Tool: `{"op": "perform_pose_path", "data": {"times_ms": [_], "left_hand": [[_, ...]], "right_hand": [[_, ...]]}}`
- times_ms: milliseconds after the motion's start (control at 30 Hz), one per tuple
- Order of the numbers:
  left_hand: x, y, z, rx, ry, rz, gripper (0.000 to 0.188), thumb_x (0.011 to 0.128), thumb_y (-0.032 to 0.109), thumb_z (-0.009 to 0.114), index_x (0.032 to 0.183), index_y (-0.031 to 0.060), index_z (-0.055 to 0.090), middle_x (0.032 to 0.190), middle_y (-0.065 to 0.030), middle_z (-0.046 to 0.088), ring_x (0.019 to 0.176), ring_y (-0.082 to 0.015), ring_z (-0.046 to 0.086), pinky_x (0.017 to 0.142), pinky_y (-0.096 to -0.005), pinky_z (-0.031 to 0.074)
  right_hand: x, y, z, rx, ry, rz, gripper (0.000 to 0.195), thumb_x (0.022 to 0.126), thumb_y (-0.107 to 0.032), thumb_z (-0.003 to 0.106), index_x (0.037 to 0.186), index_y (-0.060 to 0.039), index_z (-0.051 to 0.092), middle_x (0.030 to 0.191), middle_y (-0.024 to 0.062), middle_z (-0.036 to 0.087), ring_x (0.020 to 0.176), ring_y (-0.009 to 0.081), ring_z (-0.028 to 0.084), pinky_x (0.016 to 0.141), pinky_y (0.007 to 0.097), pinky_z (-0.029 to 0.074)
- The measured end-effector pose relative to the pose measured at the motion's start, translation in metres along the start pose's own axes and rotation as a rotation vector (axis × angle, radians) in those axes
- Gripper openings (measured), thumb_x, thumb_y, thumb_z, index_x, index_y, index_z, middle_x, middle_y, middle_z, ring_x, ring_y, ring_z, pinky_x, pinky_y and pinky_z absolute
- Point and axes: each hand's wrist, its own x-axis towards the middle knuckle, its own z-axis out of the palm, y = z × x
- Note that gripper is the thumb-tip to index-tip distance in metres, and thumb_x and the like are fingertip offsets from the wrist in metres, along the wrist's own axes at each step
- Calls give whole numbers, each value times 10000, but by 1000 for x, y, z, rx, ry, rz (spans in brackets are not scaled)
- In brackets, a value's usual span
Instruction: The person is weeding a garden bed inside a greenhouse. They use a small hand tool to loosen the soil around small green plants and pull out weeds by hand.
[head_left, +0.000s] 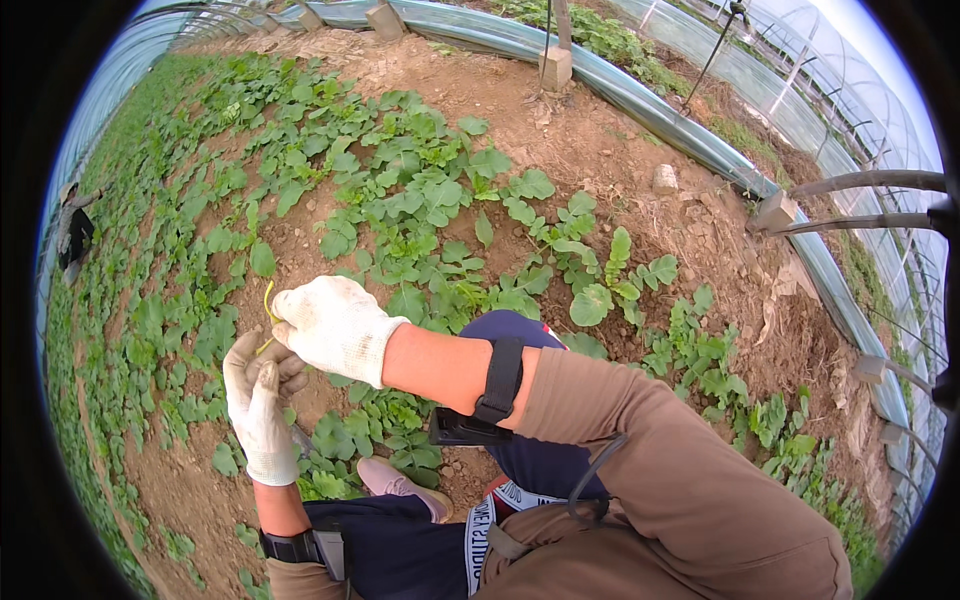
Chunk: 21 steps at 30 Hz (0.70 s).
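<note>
My right hand (334, 324), in a soiled white knit work glove, pinches a thin yellow-green stem or strip (268, 300) between thumb and fingers. The strip's upper end curves free above the fingertips, and its middle is partly covered by them. Just below, my left hand (261, 409) wears a similar glove with dirty grey fingertips. Its fingers are bent, the thumb points upward, and the strip's lower end reaches its fingers; whether they grip it is unclear. Both hands are raised over low green leafy plants (420, 199) with lobed leaves.
My shoe (401, 484) stands among the plants, by my bent knee (499, 326). Plastic sheeting (660, 120) edges the bed, with concrete blocks (555, 69) and curved poles (870, 182) along it. A pale stub (664, 180) sits on the soil. Another person (73, 229) is at far left.
</note>
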Motion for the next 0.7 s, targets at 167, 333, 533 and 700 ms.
{"op": "perform_pose_path", "data": {"times_ms": [167,333,533,700], "left_hand": [[9,2,-18,181,42,-11,505,909,208,512,1327,15,305,944,-80,598,688,-94,555,596,-210,465],[11,-4,-34,212,-24,-41,577,906,205,520,1386,26,253,911,-58,588,645,-69,529,562,-198,450],[3,-1,-18,349,-60,-65,601,896,235,532,1394,29,267,865,-49,586,626,-68,531,541,-195,444],[5,-2,-23,415,-96,-126,610,889,246,542,1389,20,276,849,-54,588,615,-79,533,540,-205,449]], "right_hand": [[-17,27,-81,509,-315,218,231,867,-216,550,888,13,579,744,88,638,630,140,644,556,276,510],[-105,135,-230,216,-371,805,299,857,-205,579,1068,6,592,866,93,647,682,127,643,599,235,542],[-260,226,-485,221,1315,662,381,947,-209,430,1249,22,418,1204,178,530,1057,248,575,828,302,522],[-299,269,-318,333,744,910,374,904,-261,526,1214,-54,495,1003,69,633,793,134,620,663,257,512]]}}
